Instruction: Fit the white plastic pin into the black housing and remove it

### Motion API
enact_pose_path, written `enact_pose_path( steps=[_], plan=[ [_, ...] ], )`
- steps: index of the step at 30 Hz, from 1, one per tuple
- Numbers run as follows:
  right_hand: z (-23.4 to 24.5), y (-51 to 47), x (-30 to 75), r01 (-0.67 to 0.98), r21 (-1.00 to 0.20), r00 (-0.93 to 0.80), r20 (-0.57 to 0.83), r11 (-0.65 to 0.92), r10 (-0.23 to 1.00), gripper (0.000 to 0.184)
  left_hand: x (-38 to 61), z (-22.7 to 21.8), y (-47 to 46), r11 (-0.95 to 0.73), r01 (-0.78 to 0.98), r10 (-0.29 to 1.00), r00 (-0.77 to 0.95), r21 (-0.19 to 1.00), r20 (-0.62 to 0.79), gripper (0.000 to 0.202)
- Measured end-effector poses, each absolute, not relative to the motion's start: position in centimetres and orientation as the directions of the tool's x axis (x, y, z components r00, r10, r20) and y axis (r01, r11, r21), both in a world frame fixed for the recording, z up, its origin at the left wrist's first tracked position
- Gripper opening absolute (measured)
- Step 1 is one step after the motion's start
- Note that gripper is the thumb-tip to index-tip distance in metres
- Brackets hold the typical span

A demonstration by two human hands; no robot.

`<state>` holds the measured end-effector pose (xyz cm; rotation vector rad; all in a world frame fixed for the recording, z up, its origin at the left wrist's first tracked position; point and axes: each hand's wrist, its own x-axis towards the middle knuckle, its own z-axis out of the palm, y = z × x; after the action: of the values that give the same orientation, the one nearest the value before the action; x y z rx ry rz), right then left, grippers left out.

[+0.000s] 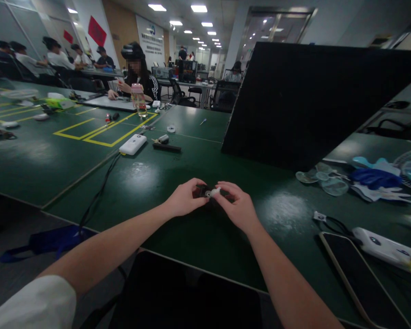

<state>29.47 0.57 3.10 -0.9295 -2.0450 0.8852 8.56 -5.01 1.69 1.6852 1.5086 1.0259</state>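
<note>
Close above the green table (198,242), both my hands meet over small parts. My left hand (185,198) pinches a small dark part (201,190) with a round, metal-looking piece (208,194) at its right end. The fingers of my right hand (239,206) close on a small white part (215,192) right beside that round piece. Whether the two parts are joined, I cannot tell. Fingers cover much of both, and their exact kind is too small to make out.
Ahead stand a big black panel (294,105), a white power bank (133,144), a dark bar (167,147) and a small metal cylinder (163,139). At right lie a phone (363,278), another power bank (387,246) and gloves (376,180). A person (137,77) sits across the table.
</note>
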Motion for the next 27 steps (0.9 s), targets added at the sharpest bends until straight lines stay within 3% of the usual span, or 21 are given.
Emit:
enact_pose_path(
  steps=[4, 7, 10, 12, 21, 24, 27],
  plan=[
    [3.0, 1.1, 29.7, 0.22, -0.911, -0.356, 0.257, 0.348, 0.898, 0.035, 8.5, 2.0, -5.1, -0.085, 0.523, 0.994, -0.016, 0.848, 0.11, 0.048],
    [2.7, 2.2, 30.4, -0.021, -1.0, -0.094, 0.006, 0.004, 0.996, 0.042, 8.2, 2.1, -5.1, -0.059, 0.552, 0.996, -0.022, 0.831, 0.085, 0.05],
    [2.6, 3.6, 31.3, -0.307, -0.911, -0.006, -0.287, -0.275, 0.958, 0.048, 7.8, 2.0, -4.9, -0.041, 0.583, 0.999, 0.0, 0.811, 0.05, 0.051],
    [2.5, 4.2, 31.8, -0.408, -0.843, -0.029, -0.372, -0.351, 0.928, 0.048, 7.7, 2.0, -4.9, -0.034, 0.605, 0.999, 0.01, 0.795, 0.036, 0.051],
    [2.2, 4.6, 32.4, -0.365, -0.867, -0.125, -0.316, -0.34, 0.941, 0.054, 6.2, 2.3, -5.5, -0.089, 0.673, 0.996, 0.037, 0.734, 0.087, 0.051],
    [2.1, 4.6, 32.4, -0.293, -0.912, -0.168, -0.246, -0.287, 0.954, 0.058, 2.5, 2.0, -6.0, -0.122, 0.79, 0.981, 0.003, 0.6, 0.196, 0.045],
    [2.2, 4.5, 32.3, -0.231, -0.942, -0.193, -0.202, -0.244, 0.96, 0.06, -2.0, 2.0, -6.4, -0.048, 0.889, 0.941, -0.112, 0.455, 0.318, 0.047]
  ],
)
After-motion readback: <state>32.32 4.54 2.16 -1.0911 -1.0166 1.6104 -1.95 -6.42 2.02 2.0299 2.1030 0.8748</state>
